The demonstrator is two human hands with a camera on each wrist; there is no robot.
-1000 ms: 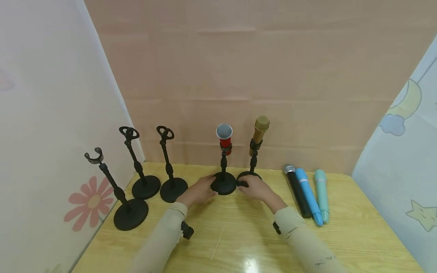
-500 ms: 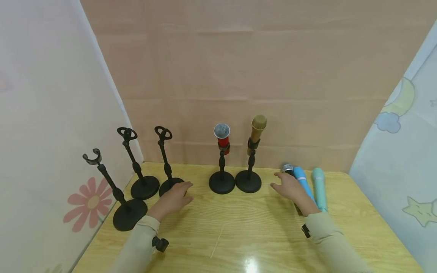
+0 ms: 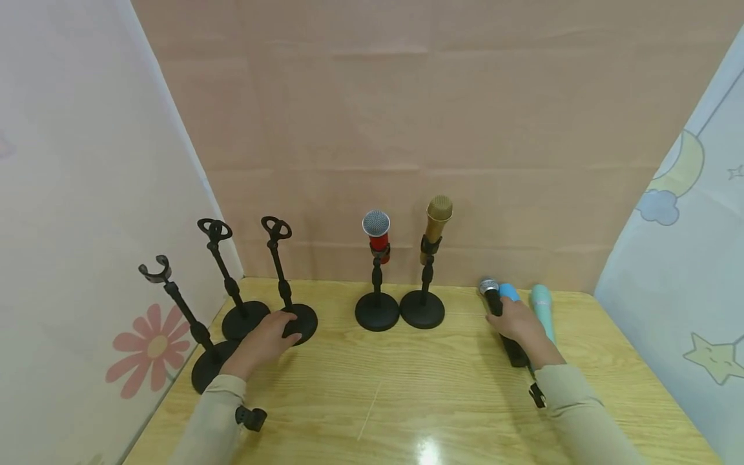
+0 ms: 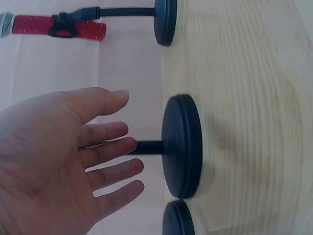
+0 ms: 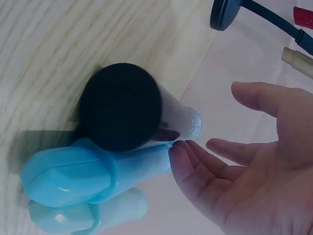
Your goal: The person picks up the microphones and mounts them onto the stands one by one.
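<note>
My left hand (image 3: 264,342) is beside the round base of a black microphone stand (image 3: 305,324). The left wrist view shows its fingers spread and relaxed, the stand's pole (image 4: 149,147) passing behind them. At the right, my right hand (image 3: 521,328) is over a black microphone (image 3: 515,353) with a silver head. In the right wrist view its thumb stands apart and the fingertips reach close to the black microphone (image 5: 120,107); contact cannot be told. A blue microphone (image 3: 509,292) lies alongside, partly hidden by the hand, with a mint-green microphone (image 3: 542,300) beyond.
Two stands at the middle back hold a red microphone (image 3: 379,241) and a gold microphone (image 3: 436,223). Further left are a stand with ring-shaped top (image 3: 232,287) and a stand with an open clip (image 3: 186,310). A brown-papered wall (image 3: 349,97) closes the back.
Both hands have left the bases of the two middle stands and moved apart: the left hand leftward to an unoccupied stand, the right hand rightward to the black microphone.
</note>
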